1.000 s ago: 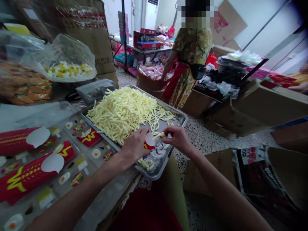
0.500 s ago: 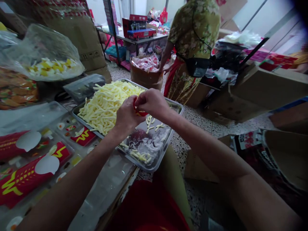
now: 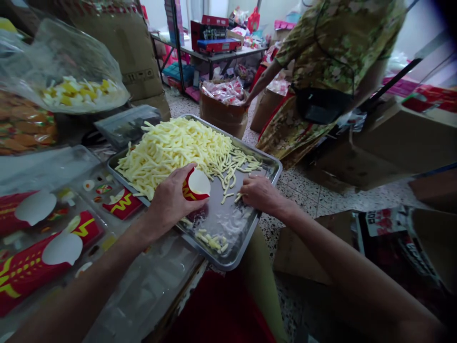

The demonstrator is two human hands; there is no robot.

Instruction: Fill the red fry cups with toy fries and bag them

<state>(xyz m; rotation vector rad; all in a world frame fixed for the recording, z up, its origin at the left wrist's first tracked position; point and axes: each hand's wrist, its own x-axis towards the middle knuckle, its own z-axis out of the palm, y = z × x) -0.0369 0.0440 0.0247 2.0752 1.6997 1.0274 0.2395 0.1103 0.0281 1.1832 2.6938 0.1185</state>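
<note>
My left hand [image 3: 173,195] is wrapped round a small red fries carton [image 3: 199,183] with a yellow mark and a white inner back, its mouth tilted toward me. Below and beyond it lies a metal tray [image 3: 233,255] bearing a big heap of pale yellow fries [image 3: 178,147]. Over the tray's right part, my right hand [image 3: 260,193] has its fingers pinched together at a loose fry [image 3: 238,197] by the fingertips. Loose fries and white powder lie on the bare metal nearer me.
Flat red cartons [image 3: 46,252] lie on clear plastic packs at left. Behind them stands a clear bag [image 3: 84,93] of yellow-and-white pieces. A co-worker [image 3: 332,71] bends over a cardboard box [image 3: 223,112] of wrapped items. Another open box [image 3: 432,243] stands at right.
My right hand has left the carton and moved down and right to the loose fries. My left hand has lowered slightly, still holding the carton. The co-worker appears farther right.
</note>
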